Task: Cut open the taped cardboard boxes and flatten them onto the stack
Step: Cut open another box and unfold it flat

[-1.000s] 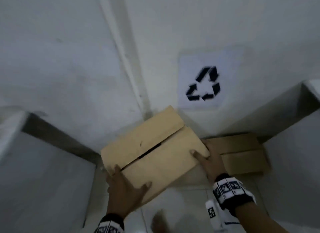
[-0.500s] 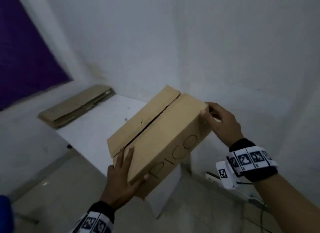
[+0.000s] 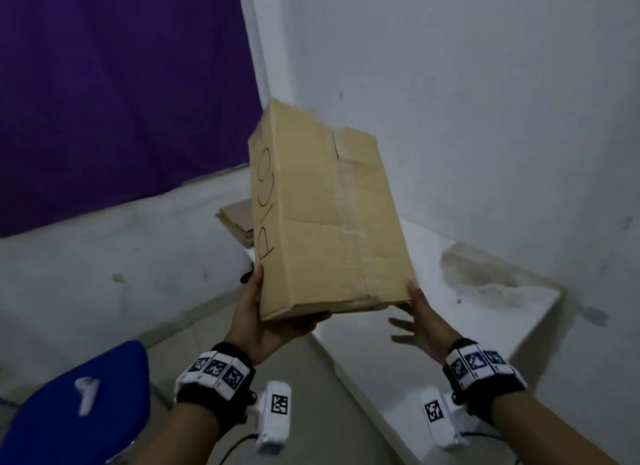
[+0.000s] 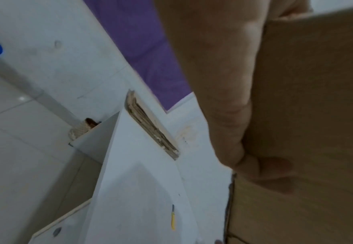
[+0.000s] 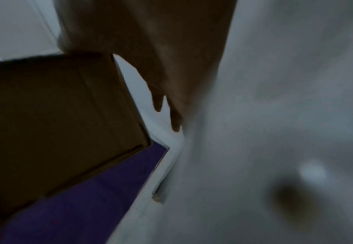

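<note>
The person holds 1 taped cardboard box [image 3: 322, 215] up in the air, tilted, above the near edge of the white table [image 3: 512, 302]. A strip of clear tape [image 3: 349, 222] runs along the seam of the face that looks at the camera, so in my judgement this box is not cut yet. The left hand [image 3: 258, 321] grips the lower left corner: the thumb lies up along the side with the handwritten letters and the fingers curl under the bottom edge. The right hand [image 3: 420, 321] is open, with straight spread fingers, and its fingertips touch or nearly touch the lower right corner; I cannot tell if it carries any weight.

The stack of flattened cardboard [image 3: 237, 222] lies at the far end of the table, partly hidden behind the box. In the left wrist view a yellow box cutter [image 4: 173, 217] lies on the table, apart from the stack.

The step in hand seems to be bringing the box to the table. Next the box must probably rest with the taped seam up, so that 1 hand can take the cutter.
</note>
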